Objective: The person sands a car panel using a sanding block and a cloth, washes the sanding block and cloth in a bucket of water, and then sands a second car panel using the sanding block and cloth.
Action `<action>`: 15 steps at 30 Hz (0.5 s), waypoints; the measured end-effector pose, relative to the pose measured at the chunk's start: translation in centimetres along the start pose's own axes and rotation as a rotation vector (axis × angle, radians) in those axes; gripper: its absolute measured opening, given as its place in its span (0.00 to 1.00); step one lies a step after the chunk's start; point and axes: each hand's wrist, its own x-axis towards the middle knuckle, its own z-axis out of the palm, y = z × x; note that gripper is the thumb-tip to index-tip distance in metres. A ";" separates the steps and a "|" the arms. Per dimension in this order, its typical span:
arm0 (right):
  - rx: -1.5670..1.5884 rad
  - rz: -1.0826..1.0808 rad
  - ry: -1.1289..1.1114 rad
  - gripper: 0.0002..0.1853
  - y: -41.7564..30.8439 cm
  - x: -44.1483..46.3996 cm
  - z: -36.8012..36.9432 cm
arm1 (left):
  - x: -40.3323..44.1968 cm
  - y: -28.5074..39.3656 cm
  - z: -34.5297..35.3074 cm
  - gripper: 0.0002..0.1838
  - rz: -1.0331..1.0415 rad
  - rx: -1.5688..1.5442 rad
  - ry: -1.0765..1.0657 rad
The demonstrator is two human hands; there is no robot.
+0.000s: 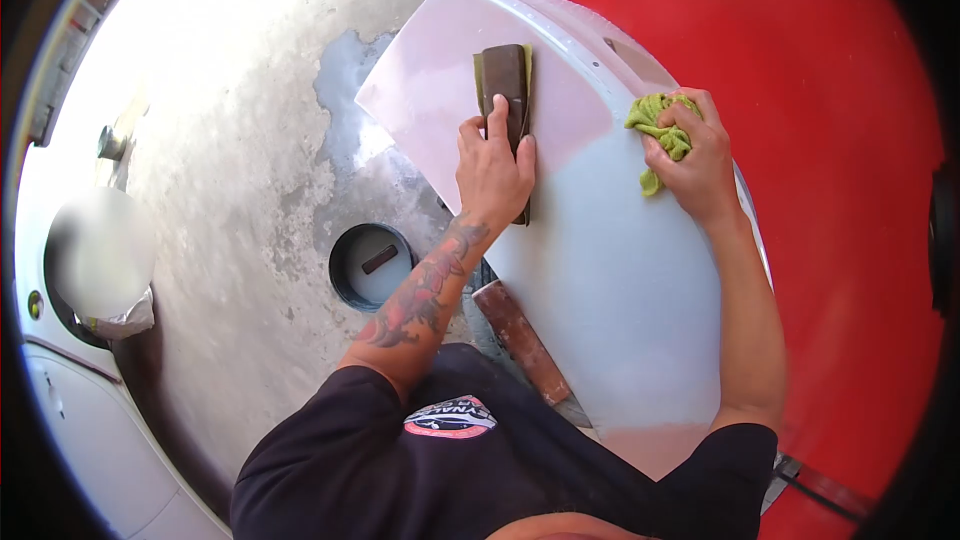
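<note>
My left hand (494,162) grips a long dark brown sanding block (507,75). A strip of yellowish sandpaper (479,75) shows along its sides. The block lies lengthwise on a curved car body panel (600,270), pinkish at the top and pale bluish-white lower down. My index finger stretches along the block's top, with the thumb at its right side. Bunched in my right hand (700,155) is a green cloth (660,125), held at the panel's right edge. The cloth's loose end hangs over the pale surface. What the block covers is hidden.
A dark round bucket (338,285) of cloudy liquid stands on the stained concrete floor (240,140), a small brown block (380,259) inside. A reddish-brown long block (522,342) lies by the panel's lower left edge. Red bodywork (840,190) fills the right; a white car (90,430) is at left.
</note>
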 end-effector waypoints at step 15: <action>0.039 -0.015 0.023 0.15 0.6 -0.5 0.0 | 10.2 4.2 0.3 0.36 -0.219 0.261 0.069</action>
